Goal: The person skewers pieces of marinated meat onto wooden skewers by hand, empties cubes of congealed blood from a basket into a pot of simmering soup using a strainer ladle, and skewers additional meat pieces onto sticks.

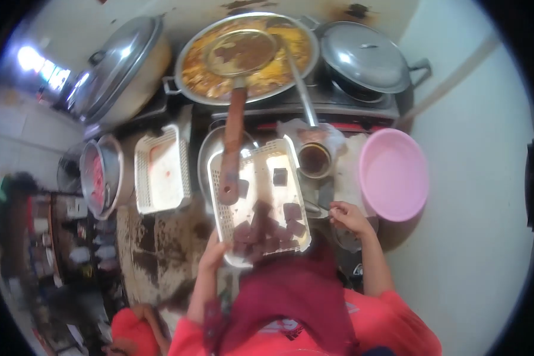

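Note:
My left hand (215,252) grips the lower left edge of a white perforated basket (305,228), which holds several dark red-brown blocks (267,228). To the basket's right, my right hand (351,218) is closed on the end of a thin metal utensil (316,210); its far part is hard to make out. A strainer with a wooden handle (234,130) lies over the large pot (183,43) of orange-yellow food, its handle reaching over the basket. A metal ladle (302,89) also rests in that pot.
A lidded pan (365,56) and a large lidded pot (115,68) flank the food pot. A pink basin (394,175) stands right, a second white basket (163,172) and a bowl of red pieces (95,178) left. Another person (136,332) is at the lower left.

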### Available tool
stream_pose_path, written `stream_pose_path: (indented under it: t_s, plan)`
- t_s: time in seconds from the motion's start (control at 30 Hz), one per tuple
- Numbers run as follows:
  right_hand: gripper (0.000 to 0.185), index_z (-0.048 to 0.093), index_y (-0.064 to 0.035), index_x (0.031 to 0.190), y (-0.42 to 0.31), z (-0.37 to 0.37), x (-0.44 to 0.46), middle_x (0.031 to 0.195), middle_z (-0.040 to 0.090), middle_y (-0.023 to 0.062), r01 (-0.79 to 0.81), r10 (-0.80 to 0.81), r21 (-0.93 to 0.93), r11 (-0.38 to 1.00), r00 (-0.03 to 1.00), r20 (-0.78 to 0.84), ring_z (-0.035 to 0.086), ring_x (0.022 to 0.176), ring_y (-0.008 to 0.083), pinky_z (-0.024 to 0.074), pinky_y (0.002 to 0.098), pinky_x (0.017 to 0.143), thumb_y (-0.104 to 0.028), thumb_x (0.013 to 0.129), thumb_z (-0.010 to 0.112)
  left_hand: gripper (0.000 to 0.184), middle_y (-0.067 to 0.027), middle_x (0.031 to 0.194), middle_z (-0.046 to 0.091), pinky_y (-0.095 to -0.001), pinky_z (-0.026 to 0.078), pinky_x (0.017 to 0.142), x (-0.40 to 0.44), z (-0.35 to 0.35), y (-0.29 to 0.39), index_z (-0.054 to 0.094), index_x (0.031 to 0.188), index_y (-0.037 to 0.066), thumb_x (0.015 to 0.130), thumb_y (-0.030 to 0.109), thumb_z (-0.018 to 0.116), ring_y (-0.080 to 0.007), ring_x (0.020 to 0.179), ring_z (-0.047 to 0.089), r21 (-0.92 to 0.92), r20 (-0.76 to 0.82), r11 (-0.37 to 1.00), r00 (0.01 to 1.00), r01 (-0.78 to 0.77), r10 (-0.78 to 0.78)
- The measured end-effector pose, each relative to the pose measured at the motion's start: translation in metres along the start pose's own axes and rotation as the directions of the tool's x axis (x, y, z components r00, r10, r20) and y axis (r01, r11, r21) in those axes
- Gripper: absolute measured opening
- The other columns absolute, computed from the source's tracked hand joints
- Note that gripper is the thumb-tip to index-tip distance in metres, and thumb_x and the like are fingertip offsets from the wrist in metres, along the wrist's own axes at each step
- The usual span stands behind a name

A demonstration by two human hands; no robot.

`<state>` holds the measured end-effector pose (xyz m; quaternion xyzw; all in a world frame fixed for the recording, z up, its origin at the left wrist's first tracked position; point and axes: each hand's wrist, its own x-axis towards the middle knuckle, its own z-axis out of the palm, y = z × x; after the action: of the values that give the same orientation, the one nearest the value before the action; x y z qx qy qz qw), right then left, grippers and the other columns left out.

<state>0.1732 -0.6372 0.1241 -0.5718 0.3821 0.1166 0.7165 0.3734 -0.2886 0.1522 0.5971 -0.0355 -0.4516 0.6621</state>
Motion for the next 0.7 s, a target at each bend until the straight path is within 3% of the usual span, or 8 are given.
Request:
stream_pose_path:
  t_s: [0.2,0.33,0.37,0.4,0.47,0.57,0.67,0.7]
  plan:
    - [0.082,0.018,-0.0071,0.138,-0.028,0.068,0.036,0.116,0.047,0.0078,0.029,-0.024,0.0,1.0,0.852,0.522,0.053,0.095,0.0168,0.0487,0.0356,0.076,-0.048,0.081,0.059,0.08,-0.0126,0.116,0.049,-0.0296,0.044,0.079,-0.012,0.006,-0.008,0.031,0.131,-0.002,0.055,0.011,0.055,-0.0206,0.102,0.049,-0.073,-0.233,0.993,0.97,-0.087,0.068]
    - [0.079,0.02,-0.0114,0.138,-0.063,0.101,0.048,0.114,0.049,0.0079,0.088,-0.159,0.195,0.977,0.908,0.388,0.055,0.092,0.0172,0.0516,0.0351,0.066,-0.028,0.078,0.068,0.083,-0.0145,0.121,0.044,-0.0335,0.044,0.083,0.017,0.006,-0.027,0.021,0.136,0.004,0.06,0.006,0.054,-0.0224,0.102,0.048,-0.075,-0.257,0.982,0.955,-0.172,0.148]
    - [0.068,0.03,-0.0121,0.134,-0.05,0.097,0.088,0.105,0.054,0.0073,0.251,-0.323,0.228,0.941,0.867,0.378,0.058,0.085,0.0179,0.0522,0.033,0.059,-0.015,0.077,0.066,0.082,-0.0142,0.12,0.043,-0.0342,0.044,0.082,0.023,0.017,-0.024,0.018,0.136,0.005,0.062,0.004,0.054,-0.0225,0.102,0.047,-0.161,-0.276,0.962,0.946,-0.222,0.172]
    - [0.05,0.042,-0.01,0.126,-0.072,0.108,0.084,0.096,0.057,0.0063,0.16,-0.204,0.222,0.962,0.959,0.197,0.059,0.079,0.0177,0.0517,0.031,0.056,-0.01,0.079,0.06,0.081,-0.0139,0.119,0.042,-0.035,0.045,0.082,0.029,0.027,-0.021,0.016,0.136,0.006,0.064,0.002,0.053,-0.0227,0.102,0.047,-0.241,-0.289,0.933,0.938,-0.266,0.193]
    - [0.04,0.048,-0.0093,0.12,-0.093,0.11,0.12,0.094,0.056,0.0053,0.149,-0.18,0.157,0.976,0.961,0.211,0.058,0.079,0.019,0.052,0.0357,0.059,-0.007,0.08,0.054,0.071,-0.0134,0.116,0.043,-0.0377,0.047,0.077,0.057,0.027,-0.04,0.02,0.131,0.008,0.07,-0.001,0.056,-0.023,0.098,0.049,-0.255,-0.385,0.921,0.905,-0.293,0.181]
    - [0.035,0.052,-0.0097,0.115,-0.11,0.113,0.174,0.092,0.057,0.0052,0.105,-0.107,0.019,0.994,0.981,0.164,0.058,0.08,0.021,0.0508,0.0412,0.064,-0.01,0.08,0.051,0.058,-0.0125,0.111,0.048,-0.0385,0.049,0.073,0.065,0.03,-0.026,0.026,0.124,0.007,0.077,0.009,0.061,-0.0227,0.092,0.054,-0.189,-0.388,0.98,0.922,-0.062,-0.017]
    - [0.035,0.052,-0.0113,0.115,-0.128,0.121,0.175,0.095,0.056,0.0057,0.117,-0.104,-0.096,0.988,0.986,0.134,0.057,0.082,0.0225,0.0491,0.044,0.067,-0.015,0.08,0.052,0.053,-0.0119,0.109,0.05,-0.0379,0.051,0.069,0.065,0.022,-0.016,0.029,0.121,0.006,0.081,0.015,0.062,-0.0226,0.089,0.057,-0.275,-0.337,0.961,0.933,0.027,-0.122]
    - [0.036,0.052,-0.0131,0.115,-0.126,0.12,0.176,0.102,0.055,0.0056,0.12,-0.102,-0.099,0.988,0.979,0.176,0.056,0.085,0.0224,0.048,0.044,0.069,-0.025,0.081,0.053,0.053,-0.0119,0.109,0.051,-0.0379,0.051,0.068,0.061,0.018,-0.013,0.029,0.122,0.006,0.082,0.017,0.062,-0.0225,0.089,0.057,-0.279,-0.32,0.96,0.94,0.027,-0.119]
